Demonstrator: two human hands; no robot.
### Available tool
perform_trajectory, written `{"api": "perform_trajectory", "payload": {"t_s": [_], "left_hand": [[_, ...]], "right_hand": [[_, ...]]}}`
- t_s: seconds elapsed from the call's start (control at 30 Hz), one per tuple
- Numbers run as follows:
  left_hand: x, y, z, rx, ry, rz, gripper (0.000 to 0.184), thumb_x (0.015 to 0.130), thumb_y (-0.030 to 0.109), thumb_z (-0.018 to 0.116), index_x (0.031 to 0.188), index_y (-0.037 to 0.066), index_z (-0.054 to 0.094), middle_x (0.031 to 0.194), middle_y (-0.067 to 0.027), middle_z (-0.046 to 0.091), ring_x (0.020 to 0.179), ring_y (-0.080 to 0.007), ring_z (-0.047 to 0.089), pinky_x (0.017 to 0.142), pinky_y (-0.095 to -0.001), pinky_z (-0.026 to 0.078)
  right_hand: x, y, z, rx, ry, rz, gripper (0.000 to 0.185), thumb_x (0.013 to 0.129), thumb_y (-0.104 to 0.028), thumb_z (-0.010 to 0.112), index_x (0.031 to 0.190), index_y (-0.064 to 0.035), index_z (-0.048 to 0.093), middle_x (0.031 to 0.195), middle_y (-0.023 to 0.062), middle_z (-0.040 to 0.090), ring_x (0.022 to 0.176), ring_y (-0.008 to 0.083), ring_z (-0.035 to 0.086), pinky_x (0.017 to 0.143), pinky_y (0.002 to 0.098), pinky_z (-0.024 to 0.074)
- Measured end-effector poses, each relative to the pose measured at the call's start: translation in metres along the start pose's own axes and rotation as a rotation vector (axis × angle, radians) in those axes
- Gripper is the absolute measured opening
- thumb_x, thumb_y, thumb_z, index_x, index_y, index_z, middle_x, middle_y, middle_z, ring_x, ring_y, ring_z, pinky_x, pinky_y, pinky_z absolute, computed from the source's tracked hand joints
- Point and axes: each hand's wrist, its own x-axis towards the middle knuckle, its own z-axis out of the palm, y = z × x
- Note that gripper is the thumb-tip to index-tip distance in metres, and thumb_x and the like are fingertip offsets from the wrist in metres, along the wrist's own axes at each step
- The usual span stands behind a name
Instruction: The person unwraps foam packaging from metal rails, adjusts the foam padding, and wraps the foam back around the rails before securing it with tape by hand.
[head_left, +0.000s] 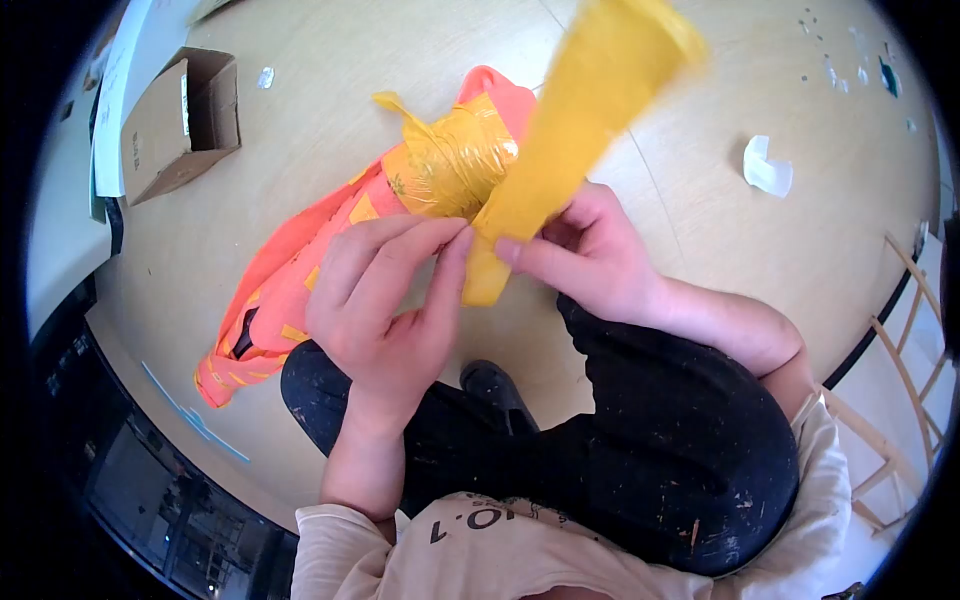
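A long yellow strip (575, 120) runs from between my hands up toward the top right, its far end blurred. My left hand (385, 290) pinches its left edge between thumb and forefinger. On the other side, my right hand (590, 255) grips the strip with its thumb lying on top. Behind them an orange-pink bundle (290, 260) lies on the floor, tilted from lower left to upper right. Yellow wrapping (450, 160), shiny in places, goes around its upper part, with a loose end sticking up. Small yellow pieces dot the bundle.
An open cardboard box (160, 140) stands at the upper left. A white plastic piece (768, 168) lies on the floor at right. Wooden frames (905, 340) are at the right edge. Thin blue strips (195, 418) lie at lower left, near a dark glass-fronted unit (150, 500).
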Motion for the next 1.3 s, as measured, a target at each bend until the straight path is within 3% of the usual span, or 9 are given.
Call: {"api": "perform_trajectory", "payload": {"t_s": [0.23, 0.3, 0.47, 0.63, 0.77, 0.83, 0.87, 1.13, 1.3], "left_hand": [[-0.002, -0.004, -0.002, 0.064, -0.008, -0.057, 0.015, 0.080, -0.003, 0.078, 0.091, 0.003, 0.069, 0.085, -0.0081, 0.067, 0.074, -0.0228, 0.067, 0.065, -0.0324, 0.052], [-0.003, -0.002, -0.003, 0.110, -0.045, -0.020, 0.015, 0.081, -0.001, 0.077, 0.092, 0.003, 0.068, 0.085, -0.0087, 0.067, 0.074, -0.0240, 0.066, 0.066, -0.0329, 0.051], [-0.018, 0.000, -0.004, 0.039, -0.106, -0.081, 0.013, 0.089, 0.004, 0.072, 0.098, 0.002, 0.065, 0.091, -0.0091, 0.064, 0.080, -0.0216, 0.063, 0.071, -0.0325, 0.048], [-0.036, 0.008, 0.001, -0.932, -0.005, -0.905, 0.008, 0.097, 0.005, 0.065, 0.104, 0.001, 0.063, 0.102, -0.0027, 0.063, 0.096, -0.0114, 0.058, 0.086, -0.0267, 0.044], [-0.032, -0.004, 0.006, -1.151, -0.030, -0.859, 0.015, 0.095, 0.006, 0.069, 0.108, 0.000, 0.064, 0.105, -0.0019, 0.064, 0.100, -0.0116, 0.058, 0.093, -0.0266, 0.043], [-0.035, -0.004, 0.002, -0.926, -0.290, -0.668, 0.021, 0.093, 0.007, 0.073, 0.111, -0.001, 0.066, 0.105, -0.0026, 0.065, 0.102, -0.0118, 0.060, 0.097, -0.0283, 0.043], [-0.034, 0.001, -0.003, -0.938, -0.337, -0.802, 0.022, 0.091, 0.004, 0.075, 0.111, -0.002, 0.067, 0.104, -0.0022, 0.066, 0.101, -0.0116, 0.061, 0.097, -0.0287, 0.044], [-0.046, -0.005, -0.018, -1.052, -0.259, -0.931, 0.019, 0.093, 0.002, 0.073, 0.110, -0.002, 0.066, 0.103, -0.0007, 0.067, 0.095, -0.0075, 0.060, 0.085, -0.0237, 0.046], [-0.044, -0.002, -0.019, -1.023, -0.230, -0.867, 0.019, 0.094, 0.003, 0.072, 0.111, -0.001, 0.064, 0.101, 0.0006, 0.066, 0.090, -0.0062, 0.059, 0.080, -0.0220, 0.045]], "right_hand": [[0.006, -0.006, 0.000, -0.185, -0.150, -0.289, 0.039, 0.084, -0.020, 0.085, 0.115, -0.0047, 0.068, 0.102, 0.0010, 0.063, 0.083, 0.0078, 0.058, 0.067, 0.0238, 0.0454], [0.009, -0.009, 0.004, -0.388, 0.052, -0.397, 0.037, 0.087, -0.017, 0.082, 0.119, -0.0046, 0.068, 0.096, 0.0004, 0.064, 0.077, 0.0078, 0.057, 0.066, 0.0229, 0.0446], [0.007, 0.003, -0.003, -0.338, 0.009, -0.345, 0.028, 0.093, -0.009, 0.075, 0.119, -0.0033, 0.069, 0.091, -0.0003, 0.068, 0.072, 0.0068, 0.056, 0.066, 0.0220, 0.0450], [0.004, 0.000, 0.005, 0.049, 0.001, -0.119, 0.025, 0.097, -0.008, 0.071, 0.120, -0.0002, 0.067, 0.103, 0.0017, 0.073, 0.085, 0.0060, 0.065, 0.075, 0.0229, 0.0518], [0.010, 0.000, 0.000, 0.212, 0.027, 0.011, 0.024, 0.100, -0.010, 0.068, 0.122, 0.0004, 0.065, 0.106, 0.0037, 0.073, 0.092, 0.0078, 0.067, 0.079, 0.0253, 0.0543], [0.012, 0.000, -0.001, 0.228, 0.046, 0.026, 0.023, 0.100, -0.011, 0.067, 0.121, 0.0000, 0.065, 0.105, 0.0035, 0.073, 0.089, 0.0077, 0.067, 0.077, 0.0255, 0.0535], [0.014, 0.000, -0.001, 0.311, 0.082, 0.029, 0.021, 0.100, -0.012, 0.066, 0.118, -0.0024, 0.066, 0.104, 0.0036, 0.072, 0.087, 0.0087, 0.066, 0.074, 0.0255, 0.0513], [0.020, -0.002, -0.016, 0.631, 0.184, 0.024, 0.020, 0.102, -0.017, 0.059, 0.116, -0.0030, 0.063, 0.102, 0.0053, 0.071, 0.080, 0.0105, 0.059, 0.070, 0.0266, 0.0459], [0.018, -0.010, -0.018, 0.770, 0.211, 0.017, 0.030, 0.104, -0.023, 0.053, 0.124, -0.0010, 0.059, 0.116, 0.0106, 0.071, 0.099, 0.0191, 0.068, 0.087, 0.0345, 0.0525]]}}
